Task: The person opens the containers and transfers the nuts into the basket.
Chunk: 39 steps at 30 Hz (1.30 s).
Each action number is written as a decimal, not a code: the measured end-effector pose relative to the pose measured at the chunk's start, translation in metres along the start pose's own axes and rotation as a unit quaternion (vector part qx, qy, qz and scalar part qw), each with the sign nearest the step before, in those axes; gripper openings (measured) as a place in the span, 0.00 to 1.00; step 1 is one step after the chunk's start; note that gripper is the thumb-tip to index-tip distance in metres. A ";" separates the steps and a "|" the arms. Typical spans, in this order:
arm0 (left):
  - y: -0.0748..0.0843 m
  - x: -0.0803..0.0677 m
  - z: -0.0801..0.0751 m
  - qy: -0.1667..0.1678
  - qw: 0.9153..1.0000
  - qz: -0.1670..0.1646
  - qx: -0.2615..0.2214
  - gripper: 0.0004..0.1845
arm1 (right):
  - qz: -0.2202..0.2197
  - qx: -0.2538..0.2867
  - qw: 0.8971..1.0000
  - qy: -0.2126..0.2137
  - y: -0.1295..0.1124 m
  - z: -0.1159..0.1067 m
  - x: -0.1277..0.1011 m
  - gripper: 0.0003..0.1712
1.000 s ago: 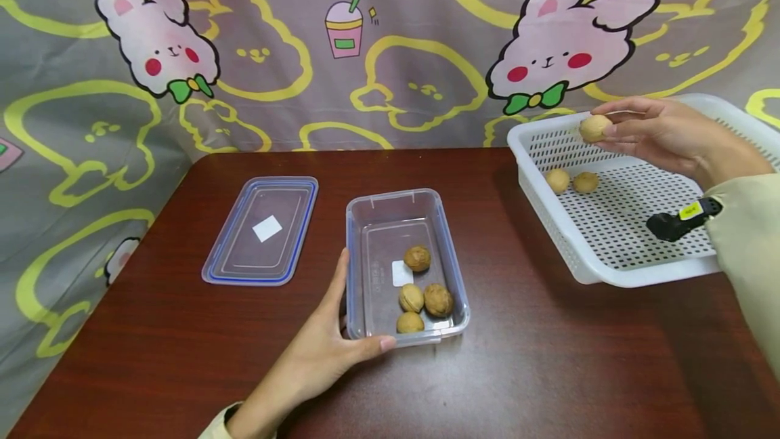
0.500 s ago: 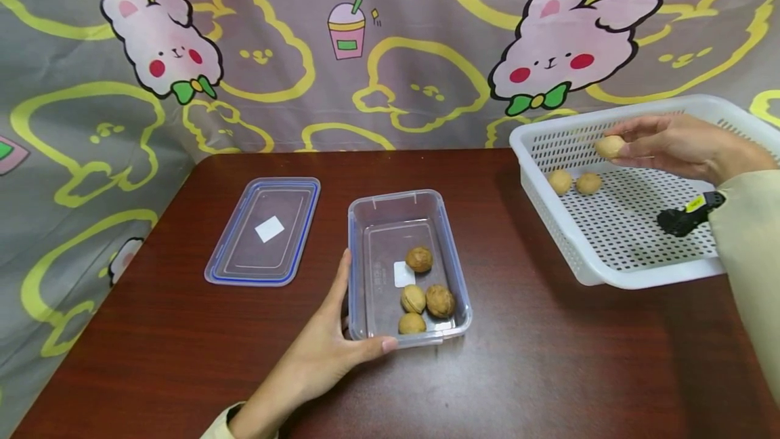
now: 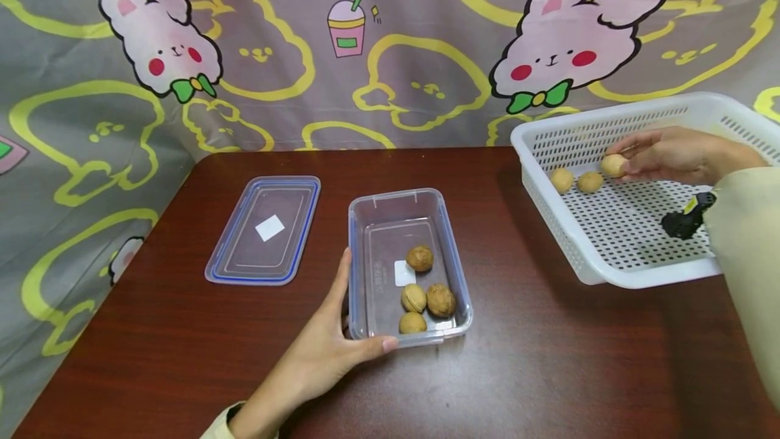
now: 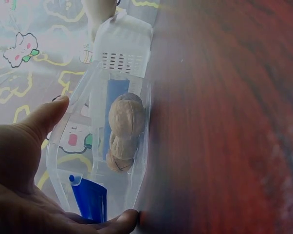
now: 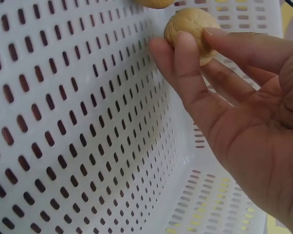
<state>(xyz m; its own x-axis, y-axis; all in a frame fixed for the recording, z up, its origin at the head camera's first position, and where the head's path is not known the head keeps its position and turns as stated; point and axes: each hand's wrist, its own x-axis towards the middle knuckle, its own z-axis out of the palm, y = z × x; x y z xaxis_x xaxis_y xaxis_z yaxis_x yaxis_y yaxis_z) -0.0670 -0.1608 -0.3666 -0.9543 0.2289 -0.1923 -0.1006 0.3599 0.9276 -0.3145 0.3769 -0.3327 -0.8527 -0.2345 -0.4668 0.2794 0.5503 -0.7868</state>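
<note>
Head view: The right hand [image 3: 676, 154] is low inside the white basket [image 3: 609, 269], its fingers pinching one walnut [image 3: 613, 165] just beside two walnuts [image 3: 575, 181] lying on the perforated floor. Judged from this, three nuts are across or nearly so; four walnuts [image 3: 422, 290] are left in the clear box [image 3: 359, 249], so the work stands a little under halfway. The left hand [image 3: 332, 351] steadies the box, thumb curled over its near rim, fingers flat along its left wall. The box lid [image 3: 263, 230] lies apart on the counter [image 3: 548, 358], to the left. A black wrist device [image 3: 682, 221] hangs over the basket. Nothing blocks the way between box and basket.

Left wrist view: The thumb [image 4: 42, 119] and a fingertip bracket the box [image 4: 137, 146]; the walnuts [image 4: 124, 129] sit inside against its wall.

Right wrist view: The fingers [image 5: 195, 83] grip the walnut [image 5: 190, 30] at their tips, close over the basket floor [image 5: 64, 122]; whether it touches is not discernible.
</note>
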 end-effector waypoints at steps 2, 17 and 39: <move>0.000 0.000 0.000 -0.001 1.000 0.001 -0.001 0.73 | 0.002 -0.008 1.000 0.000 0.000 0.001 0.001 0.19; 0.002 0.000 0.001 0.013 1.000 -0.003 0.020 0.73 | 0.017 -0.058 0.998 0.002 -0.001 0.004 0.002 0.25; 0.002 0.000 0.000 0.015 1.000 -0.008 0.024 0.72 | 0.021 -0.095 0.995 0.039 -0.007 0.006 -0.005 0.34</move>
<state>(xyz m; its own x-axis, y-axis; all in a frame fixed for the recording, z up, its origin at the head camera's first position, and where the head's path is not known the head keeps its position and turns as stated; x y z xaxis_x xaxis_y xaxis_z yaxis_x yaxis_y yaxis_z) -0.0668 -0.1599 -0.3647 -0.9605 0.1968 -0.1966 -0.1026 0.4061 0.9081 -0.3093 0.3695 -0.3273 -0.8760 -0.1498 -0.4585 0.2330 0.7009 -0.6742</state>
